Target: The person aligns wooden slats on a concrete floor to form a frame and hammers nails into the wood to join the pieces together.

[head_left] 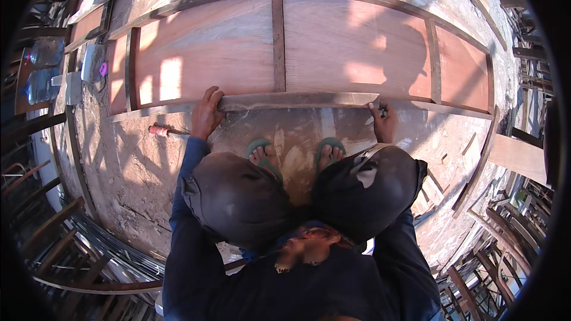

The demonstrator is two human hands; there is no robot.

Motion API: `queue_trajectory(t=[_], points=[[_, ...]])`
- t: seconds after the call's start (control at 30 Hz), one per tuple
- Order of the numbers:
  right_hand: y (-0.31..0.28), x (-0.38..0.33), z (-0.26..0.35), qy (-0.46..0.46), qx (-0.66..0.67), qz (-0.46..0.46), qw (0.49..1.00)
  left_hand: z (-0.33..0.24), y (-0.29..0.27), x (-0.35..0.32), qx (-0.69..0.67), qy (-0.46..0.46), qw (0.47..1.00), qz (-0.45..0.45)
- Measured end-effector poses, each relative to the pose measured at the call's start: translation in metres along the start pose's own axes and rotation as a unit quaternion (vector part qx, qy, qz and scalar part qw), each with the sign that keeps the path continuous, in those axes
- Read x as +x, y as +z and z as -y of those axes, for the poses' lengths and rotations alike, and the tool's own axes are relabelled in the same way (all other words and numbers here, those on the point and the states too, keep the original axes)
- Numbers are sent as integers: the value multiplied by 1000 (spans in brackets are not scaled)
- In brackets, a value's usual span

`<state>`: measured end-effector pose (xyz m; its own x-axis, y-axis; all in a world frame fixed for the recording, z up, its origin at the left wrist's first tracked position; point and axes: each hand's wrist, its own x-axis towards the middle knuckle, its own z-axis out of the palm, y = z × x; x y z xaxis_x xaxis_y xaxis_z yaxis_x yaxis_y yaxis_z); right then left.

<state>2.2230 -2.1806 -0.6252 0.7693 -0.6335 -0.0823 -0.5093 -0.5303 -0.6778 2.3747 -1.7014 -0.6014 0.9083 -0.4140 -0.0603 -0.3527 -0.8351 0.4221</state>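
Note:
I squat before a long framed panel of reddish plywood [208, 50], which lies on the ground with dark wooden battens along its edges and across it. A shorter wooden batten [297, 101] lies along the panel's near edge. My left hand [207, 114] is closed round its left end, fingers over the top. At the right end my right hand [383, 122] grips the corner, with the thumb against the wood and the other fingers curled and partly hidden. A red-handled tool [159, 131] lies on the ground just left of my left hand; its head is hard to make out.
Clear plastic water bottles [43, 86] and a pale container [92, 62] with a purple piece stand at the left. Long timber [479, 163] lies at the right, with offcuts [437, 184] near my knee. Stacked wood and metal rods [119, 249] crowd both sides.

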Motion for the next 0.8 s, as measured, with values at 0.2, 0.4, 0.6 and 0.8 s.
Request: queue_trajectory(t=[0.2,0.4,0.6,0.8], points=[[3,1,1,23,39,8,999,1,0,2,12,-1,1000,11],[0,3,4,45,57,14,997,-1,2,2,32,10,999,25],[-5,-1,4,79,147,82,982,4,7,-15,68,31,997,-1],[-17,-20,-5,75,231,20,970,9,39,-42,95,37,992,-69]])
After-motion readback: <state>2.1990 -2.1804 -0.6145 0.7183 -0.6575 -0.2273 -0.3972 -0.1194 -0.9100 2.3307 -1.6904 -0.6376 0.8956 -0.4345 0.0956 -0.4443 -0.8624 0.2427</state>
